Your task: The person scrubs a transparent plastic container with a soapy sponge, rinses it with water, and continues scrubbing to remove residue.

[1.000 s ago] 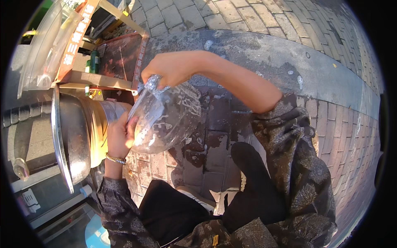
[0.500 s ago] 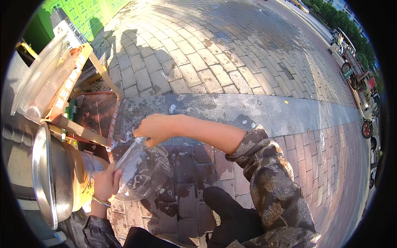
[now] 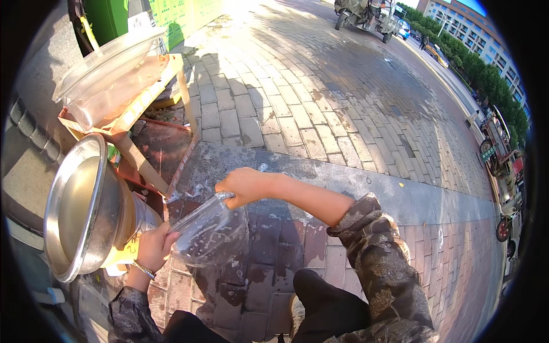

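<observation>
Between my hands, above the wet paving, is a clear plastic tub (image 3: 213, 243) streaked with white suds. My left hand (image 3: 155, 247) grips its near left edge, thumb over the rim. At the far end of that rim my right hand (image 3: 243, 186) is closed around a silvery scrubber (image 3: 225, 195), which presses on the edge; most of it is hidden under my fingers. Left of my left hand stands a wide metal basin (image 3: 94, 211) holding cloudy liquid, above a yellowish container (image 3: 123, 251).
An orange-framed stand (image 3: 123, 123) bearing clear plastic trays (image 3: 108, 74) is at the far left, before a green panel (image 3: 194, 20). Suds spot the dark stone strip (image 3: 343, 186). Three-wheeled vehicles (image 3: 366, 20) show at the top and along the right side (image 3: 503, 166).
The view has shifted, so the basin, stand and tub lie differently in the picture. Both hands keep their hold on the tub and scrubber. A three-wheeled vehicle appears at the top.
</observation>
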Demonstrator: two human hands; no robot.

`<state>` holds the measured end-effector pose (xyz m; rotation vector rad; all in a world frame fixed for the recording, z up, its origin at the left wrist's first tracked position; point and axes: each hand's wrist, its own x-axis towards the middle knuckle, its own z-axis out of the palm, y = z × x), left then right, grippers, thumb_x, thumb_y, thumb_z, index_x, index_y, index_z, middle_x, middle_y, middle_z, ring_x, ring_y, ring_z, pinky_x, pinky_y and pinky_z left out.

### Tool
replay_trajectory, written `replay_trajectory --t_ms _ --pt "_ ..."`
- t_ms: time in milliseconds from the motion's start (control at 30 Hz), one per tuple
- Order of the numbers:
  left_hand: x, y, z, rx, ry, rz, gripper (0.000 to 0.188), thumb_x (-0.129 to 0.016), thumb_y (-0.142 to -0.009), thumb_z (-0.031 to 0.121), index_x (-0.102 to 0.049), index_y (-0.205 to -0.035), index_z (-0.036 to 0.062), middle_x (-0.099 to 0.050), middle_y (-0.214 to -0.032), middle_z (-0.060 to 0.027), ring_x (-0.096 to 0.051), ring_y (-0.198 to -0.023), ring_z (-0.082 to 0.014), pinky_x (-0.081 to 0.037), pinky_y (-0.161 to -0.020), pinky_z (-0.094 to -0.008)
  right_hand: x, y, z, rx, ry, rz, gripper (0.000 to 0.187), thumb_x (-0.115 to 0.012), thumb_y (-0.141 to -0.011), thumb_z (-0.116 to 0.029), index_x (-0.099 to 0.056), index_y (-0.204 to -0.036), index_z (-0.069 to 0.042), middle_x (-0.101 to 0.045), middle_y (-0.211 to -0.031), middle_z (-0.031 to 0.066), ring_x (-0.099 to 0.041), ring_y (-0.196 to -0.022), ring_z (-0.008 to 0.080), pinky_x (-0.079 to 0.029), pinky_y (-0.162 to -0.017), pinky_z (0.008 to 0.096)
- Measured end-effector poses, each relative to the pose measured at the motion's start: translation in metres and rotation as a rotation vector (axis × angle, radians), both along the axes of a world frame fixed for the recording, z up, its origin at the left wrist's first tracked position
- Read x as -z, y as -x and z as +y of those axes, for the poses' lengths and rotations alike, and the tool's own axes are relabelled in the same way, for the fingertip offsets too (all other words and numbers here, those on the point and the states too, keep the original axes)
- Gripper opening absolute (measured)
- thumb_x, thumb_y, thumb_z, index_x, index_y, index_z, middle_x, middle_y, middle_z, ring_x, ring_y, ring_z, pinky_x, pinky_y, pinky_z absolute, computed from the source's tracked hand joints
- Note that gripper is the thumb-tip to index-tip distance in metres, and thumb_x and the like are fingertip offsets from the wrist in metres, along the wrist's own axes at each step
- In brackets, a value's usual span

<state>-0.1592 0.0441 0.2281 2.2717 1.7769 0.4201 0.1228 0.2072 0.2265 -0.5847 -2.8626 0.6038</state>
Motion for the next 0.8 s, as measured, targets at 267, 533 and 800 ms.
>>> replay_trajectory --t_ms 267,533,800 --pt "0.013 -0.009 0.001 -0.062 -0.069 -0.321 0.054 -0.037 -0.103 0.049 -0.068 -0.089 0.0066 -0.063 -0.059 -0.0094 -0.066 -0.061 -0.0316 -0.049 -0.057 -0.0436 -0.004 0.105 -0.065 -0.098 -0.103 -0.078 0.036 -0.066 -0.071 -0.034 -0.070 -0.088 -0.002 -0.067 -0.069 0.0182 -0.066 -0.066 0.0381 -0.053 -0.062 0.0473" --pt "0.001 0.002 0.025 -0.051 0.093 -0.314 0.066 -0.030 -0.103 0.056 -0.054 -0.065 0.0070 -0.056 -0.050 -0.0061 -0.061 -0.056 -0.0304 -0.046 -0.059 -0.0422 -0.016 -0.007 0.008 0.125 0.049 -0.072 0.021 -0.061 -0.075 -0.020 -0.065 -0.089 -0.005 -0.056 -0.061 0.0181 -0.054 -0.054 0.0339 -0.044 -0.055 0.0444" --pt "0.007 -0.015 0.027 -0.164 0.131 -0.304 0.069 -0.030 -0.101 0.060 -0.063 -0.071 0.0061 -0.056 -0.051 -0.0093 -0.062 -0.058 -0.0324 -0.046 -0.058 -0.0424 -0.008 0.101 -0.049 -0.021 -0.046 -0.136 0.034 -0.061 -0.076 -0.034 -0.069 -0.086 -0.003 -0.065 -0.067 0.0192 -0.065 -0.068 0.0392 -0.053 -0.065 0.0489"
